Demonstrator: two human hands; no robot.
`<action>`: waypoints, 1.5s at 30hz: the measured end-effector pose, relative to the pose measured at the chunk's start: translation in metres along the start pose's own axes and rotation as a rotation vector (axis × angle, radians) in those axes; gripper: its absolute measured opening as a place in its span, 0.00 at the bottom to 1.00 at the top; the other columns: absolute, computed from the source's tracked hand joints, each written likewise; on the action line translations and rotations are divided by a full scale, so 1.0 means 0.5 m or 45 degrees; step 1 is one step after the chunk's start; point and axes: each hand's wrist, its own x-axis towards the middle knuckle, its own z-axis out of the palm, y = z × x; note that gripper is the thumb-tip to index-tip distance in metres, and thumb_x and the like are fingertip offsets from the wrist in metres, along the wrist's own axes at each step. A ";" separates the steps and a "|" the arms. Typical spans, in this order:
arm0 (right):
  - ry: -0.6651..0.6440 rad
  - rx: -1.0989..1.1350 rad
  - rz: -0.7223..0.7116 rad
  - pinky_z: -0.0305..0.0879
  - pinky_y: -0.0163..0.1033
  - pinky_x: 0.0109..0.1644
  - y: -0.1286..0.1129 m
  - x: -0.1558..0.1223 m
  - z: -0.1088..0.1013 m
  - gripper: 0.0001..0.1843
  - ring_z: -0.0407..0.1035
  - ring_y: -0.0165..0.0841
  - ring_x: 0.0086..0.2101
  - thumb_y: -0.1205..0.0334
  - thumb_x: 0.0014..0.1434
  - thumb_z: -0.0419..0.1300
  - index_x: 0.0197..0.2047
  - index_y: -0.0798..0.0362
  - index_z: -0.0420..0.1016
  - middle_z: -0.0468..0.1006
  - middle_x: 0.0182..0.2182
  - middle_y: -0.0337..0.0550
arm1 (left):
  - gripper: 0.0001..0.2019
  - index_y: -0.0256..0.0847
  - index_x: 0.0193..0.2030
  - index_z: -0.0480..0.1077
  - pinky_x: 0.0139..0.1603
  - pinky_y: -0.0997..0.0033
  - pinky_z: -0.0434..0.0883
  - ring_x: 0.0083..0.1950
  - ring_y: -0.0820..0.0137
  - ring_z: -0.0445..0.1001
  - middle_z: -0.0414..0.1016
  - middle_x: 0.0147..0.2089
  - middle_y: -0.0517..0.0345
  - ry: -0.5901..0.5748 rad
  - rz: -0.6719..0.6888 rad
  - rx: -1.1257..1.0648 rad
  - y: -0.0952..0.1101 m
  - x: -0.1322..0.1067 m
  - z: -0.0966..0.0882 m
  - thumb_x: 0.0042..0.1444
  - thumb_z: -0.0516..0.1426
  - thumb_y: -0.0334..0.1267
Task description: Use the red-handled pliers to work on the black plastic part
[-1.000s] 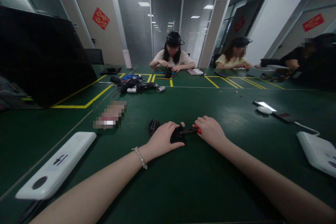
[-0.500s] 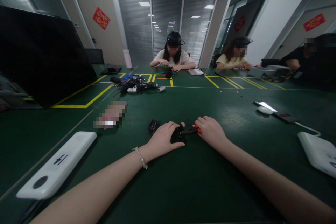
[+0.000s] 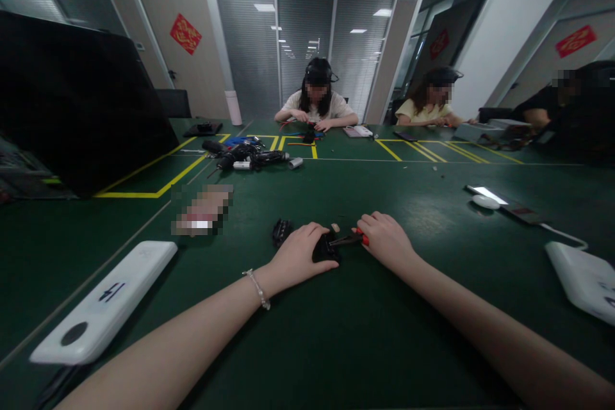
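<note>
In the head view my left hand point(image 3: 302, 250) is closed around a small black part point(image 3: 325, 250), thumb on its near side, pressing it on the green table. Its exact kind is hard to make out. My right hand point(image 3: 385, 237) grips the red handles of needle-nose pliers point(image 3: 346, 240). Their dark jaws point left, with the tips at the black part; whether they pinch anything is too small to see. Beside my left hand, on its far left, lies another black ribbed piece point(image 3: 282, 231). Just beyond the pliers is a small pale scrap point(image 3: 335, 228).
A white numbered device point(image 3: 108, 307) lies at the left, with a blurred phone-like object point(image 3: 204, 210) beyond it. Tools and cables point(image 3: 247, 157) are heaped farther back. At right are a white device point(image 3: 581, 282) and a lit phone point(image 3: 487, 195). Co-workers sit across the table point(image 3: 456, 346).
</note>
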 end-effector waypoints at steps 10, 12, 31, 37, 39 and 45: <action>-0.021 0.036 0.004 0.58 0.40 0.37 0.005 -0.003 0.007 0.06 0.63 0.35 0.34 0.65 0.50 0.54 0.33 0.55 0.69 0.71 0.33 0.45 | 0.26 0.43 0.50 0.60 0.45 0.60 0.65 0.46 0.61 0.65 0.64 0.47 0.53 -0.039 -0.035 -0.006 0.005 -0.001 -0.005 0.46 0.56 0.53; -0.032 0.037 -0.002 0.58 0.40 0.37 0.005 -0.002 0.004 0.06 0.63 0.35 0.33 0.65 0.50 0.53 0.33 0.55 0.69 0.71 0.33 0.45 | 0.26 0.43 0.50 0.59 0.45 0.60 0.64 0.47 0.61 0.65 0.64 0.47 0.53 -0.036 -0.042 -0.002 0.005 -0.002 -0.006 0.45 0.56 0.53; -0.028 0.019 0.011 0.58 0.41 0.39 0.004 -0.002 0.007 0.07 0.63 0.34 0.34 0.66 0.50 0.54 0.34 0.55 0.69 0.71 0.34 0.45 | 0.25 0.42 0.48 0.60 0.45 0.61 0.64 0.46 0.62 0.65 0.64 0.47 0.53 -0.021 -0.008 0.011 0.006 0.000 -0.003 0.46 0.56 0.52; -0.025 0.038 -0.005 0.58 0.40 0.41 0.005 0.001 0.004 0.08 0.63 0.34 0.36 0.67 0.48 0.55 0.34 0.55 0.69 0.71 0.35 0.45 | 0.25 0.43 0.48 0.60 0.45 0.61 0.64 0.46 0.62 0.66 0.64 0.47 0.53 -0.021 -0.019 0.005 0.005 0.000 -0.004 0.46 0.56 0.52; -0.034 0.051 -0.007 0.59 0.40 0.41 0.004 0.002 0.003 0.08 0.63 0.34 0.36 0.68 0.47 0.56 0.34 0.55 0.69 0.71 0.35 0.45 | 0.25 0.43 0.49 0.60 0.45 0.61 0.64 0.47 0.61 0.66 0.64 0.47 0.53 -0.025 -0.019 0.004 0.004 0.000 -0.002 0.46 0.56 0.52; -0.031 0.084 0.010 0.59 0.39 0.40 -0.001 0.004 0.000 0.07 0.63 0.34 0.36 0.69 0.48 0.55 0.33 0.55 0.69 0.70 0.35 0.46 | 0.25 0.42 0.49 0.60 0.46 0.61 0.64 0.47 0.61 0.65 0.64 0.47 0.53 -0.012 -0.004 0.020 0.003 0.001 0.000 0.46 0.56 0.52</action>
